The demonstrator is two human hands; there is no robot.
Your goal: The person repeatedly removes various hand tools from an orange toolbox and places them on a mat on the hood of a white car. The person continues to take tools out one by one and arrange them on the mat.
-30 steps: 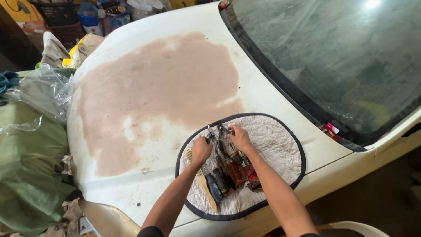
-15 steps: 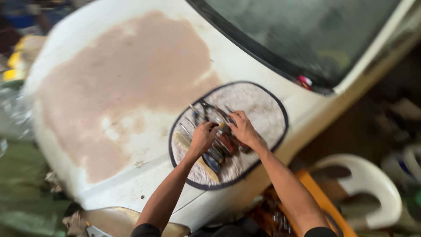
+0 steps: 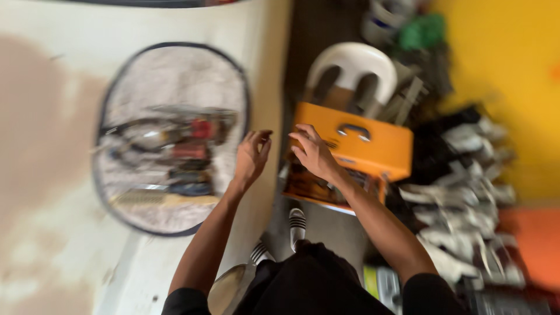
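The view was blurred by motion. The left hand (image 3: 252,156) was held above the side edge of the white car hood (image 3: 52,256), its fingers loosely curled and slightly spread, with nothing gripped in them. The right hand (image 3: 313,153) was stretched past that edge toward an orange toolbox (image 3: 367,149), its fingers parted and laid at the near left corner of the open lid; whether the lid was actually touched could not be told from the blur. The toolbox was seen beside the car, in front of a white plastic chair (image 3: 352,67), with a black handle set in its lid and a tray of small parts showing under the lid's near edge.

On the hood, close to its side edge and just left of the left hand, an oval quilted mat (image 3: 175,76) with a dark border was spread. A row of hand tools (image 3: 175,157) with red and blue handles was laid across its middle, and a wire brush (image 3: 157,199) was placed along its near edge.
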